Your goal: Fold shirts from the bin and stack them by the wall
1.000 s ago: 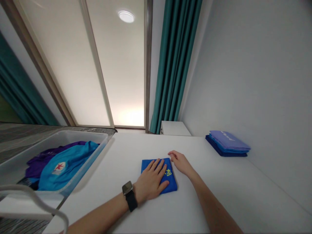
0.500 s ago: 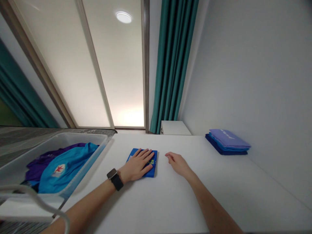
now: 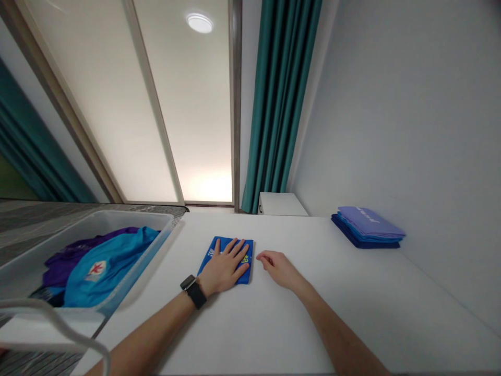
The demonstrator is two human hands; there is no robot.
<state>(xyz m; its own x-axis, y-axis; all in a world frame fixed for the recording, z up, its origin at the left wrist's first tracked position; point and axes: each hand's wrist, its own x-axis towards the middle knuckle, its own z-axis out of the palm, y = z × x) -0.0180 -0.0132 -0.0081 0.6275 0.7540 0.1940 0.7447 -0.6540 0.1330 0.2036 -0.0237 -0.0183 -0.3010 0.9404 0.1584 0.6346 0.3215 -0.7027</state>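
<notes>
The left hand (image 3: 223,269) is lying wide on the blue cloth (image 3: 246,260); the curled right hand (image 3: 281,268) is facing it, just to its right.

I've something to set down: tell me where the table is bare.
Bare: the white tabletop between the right hand and the folded stack by the wall, and the near part between both forearms. Crowded: around the folded blue cloth, which lies under the left hand, with the right close beside.
</notes>
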